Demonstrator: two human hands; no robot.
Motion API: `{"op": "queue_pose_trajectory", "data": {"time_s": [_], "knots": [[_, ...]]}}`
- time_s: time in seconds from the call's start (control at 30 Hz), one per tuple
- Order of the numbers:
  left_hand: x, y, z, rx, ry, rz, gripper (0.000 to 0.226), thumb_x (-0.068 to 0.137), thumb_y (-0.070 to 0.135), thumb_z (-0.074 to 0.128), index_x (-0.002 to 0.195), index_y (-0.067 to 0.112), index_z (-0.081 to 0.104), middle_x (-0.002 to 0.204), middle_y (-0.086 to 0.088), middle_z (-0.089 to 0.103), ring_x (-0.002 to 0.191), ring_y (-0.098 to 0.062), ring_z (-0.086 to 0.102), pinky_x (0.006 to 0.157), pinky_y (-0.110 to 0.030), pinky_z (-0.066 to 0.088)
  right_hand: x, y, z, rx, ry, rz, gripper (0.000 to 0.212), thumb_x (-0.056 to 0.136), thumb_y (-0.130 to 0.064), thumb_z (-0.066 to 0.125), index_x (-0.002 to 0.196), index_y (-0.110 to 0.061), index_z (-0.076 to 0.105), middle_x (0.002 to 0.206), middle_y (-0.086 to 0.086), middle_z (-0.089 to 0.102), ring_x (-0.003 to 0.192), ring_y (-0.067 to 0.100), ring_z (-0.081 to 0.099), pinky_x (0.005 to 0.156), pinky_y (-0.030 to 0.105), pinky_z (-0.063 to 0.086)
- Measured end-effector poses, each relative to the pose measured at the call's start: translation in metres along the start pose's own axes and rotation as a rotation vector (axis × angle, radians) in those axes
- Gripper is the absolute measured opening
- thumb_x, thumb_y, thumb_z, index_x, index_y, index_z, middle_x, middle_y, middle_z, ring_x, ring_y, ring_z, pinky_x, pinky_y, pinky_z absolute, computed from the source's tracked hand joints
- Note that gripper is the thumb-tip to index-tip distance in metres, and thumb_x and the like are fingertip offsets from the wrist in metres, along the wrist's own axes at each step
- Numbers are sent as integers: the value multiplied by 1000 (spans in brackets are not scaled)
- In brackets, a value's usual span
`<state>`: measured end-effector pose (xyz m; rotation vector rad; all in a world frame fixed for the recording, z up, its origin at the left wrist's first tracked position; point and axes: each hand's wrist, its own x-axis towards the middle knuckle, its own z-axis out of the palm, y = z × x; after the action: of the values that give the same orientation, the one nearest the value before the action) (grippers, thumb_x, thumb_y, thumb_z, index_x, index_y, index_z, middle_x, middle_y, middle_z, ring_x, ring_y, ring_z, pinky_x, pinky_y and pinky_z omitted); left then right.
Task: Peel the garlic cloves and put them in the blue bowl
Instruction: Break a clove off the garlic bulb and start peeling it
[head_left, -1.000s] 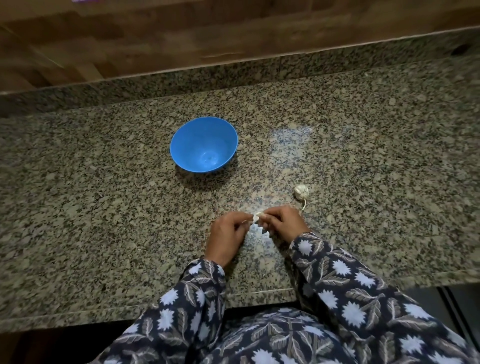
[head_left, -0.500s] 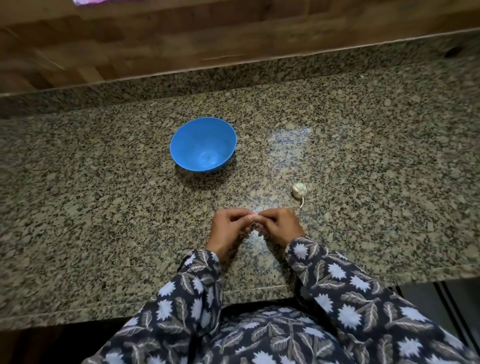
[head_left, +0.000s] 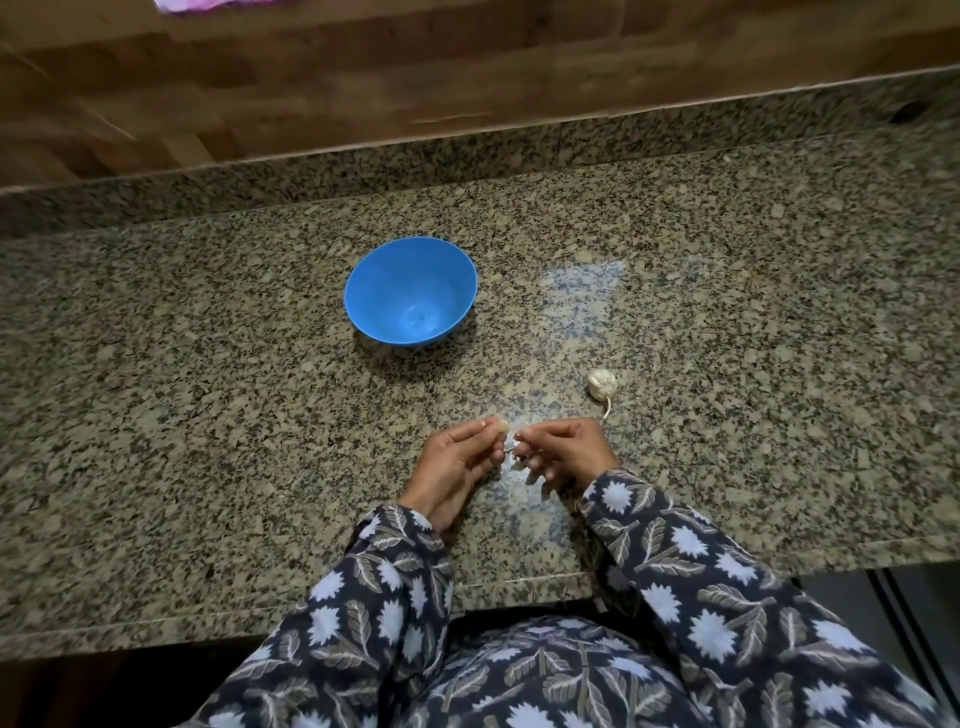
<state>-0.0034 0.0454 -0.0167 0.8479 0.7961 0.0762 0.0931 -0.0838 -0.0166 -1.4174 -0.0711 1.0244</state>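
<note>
Granite counter (head_left: 208, 415): near its front edge, left hand (head_left: 454, 460) and right hand (head_left: 569, 452) pinch a garlic clove (head_left: 502, 426) between curled fingertips; blue bowl (head_left: 410, 290) farther back, garlic bulb (head_left: 601, 383) right.

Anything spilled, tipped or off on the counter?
Nothing stands out. The round blue bowl sits upright and empty; the white garlic bulb lies on the speckled granite counter; left hand and right hand pinch a pale clove.

Long dark navy sleeves (head_left: 384, 597) carry pale blue-white flowers and grey-beige leaves. The same print covers the torso (head_left: 561, 670). The hands (head_left: 452, 462) are bare.
</note>
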Motion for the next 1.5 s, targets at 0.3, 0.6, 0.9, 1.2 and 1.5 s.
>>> {"op": "queue_pose_trajectory", "data": {"time_s": [0.3,0.6,0.9,1.2,1.5], "knots": [[0,-4,9,448,104,275,16,78,-4,67,94,-2,69,87,-11,71,69,-10,66,64,-16,54,6,7,1,-436,71,-174,21,86,-5,61,105,-12,68,83,1,70,48,11,56,52,29,54],[0,-9,-1,902,115,667,16,80,8,70,96,7,72,89,-1,72,82,-12,68,75,-18,54,4,-8,5,-870,-37,-244,22,85,-26,62,103,-17,70,100,1,71,89,16,64,85,35,50],[6,5,3,1194,-223,487,31,99,20,40,81,3,58,71,-1,52,60,-13,44,54,-14,37,3,-8,-5,-1171,23,-778,21,84,-24,58,89,-10,73,66,5,68,54,10,53,47,9,38],[3,13,13,507,-207,63,26,99,15,38,79,8,54,67,0,47,55,-9,41,52,-17,35,17,-22,-12,-1302,67,-928,33,87,-34,45,85,-17,73,65,-4,63,55,8,47,46,4,24],[2,-7,7,798,101,603,23,84,10,66,108,9,69,107,-5,69,97,-11,64,85,-23,53,13,-1,2,-308,-135,-167,19,90,-8,53,80,-7,69,62,-1,63,50,9,54,53,23,44]]}}
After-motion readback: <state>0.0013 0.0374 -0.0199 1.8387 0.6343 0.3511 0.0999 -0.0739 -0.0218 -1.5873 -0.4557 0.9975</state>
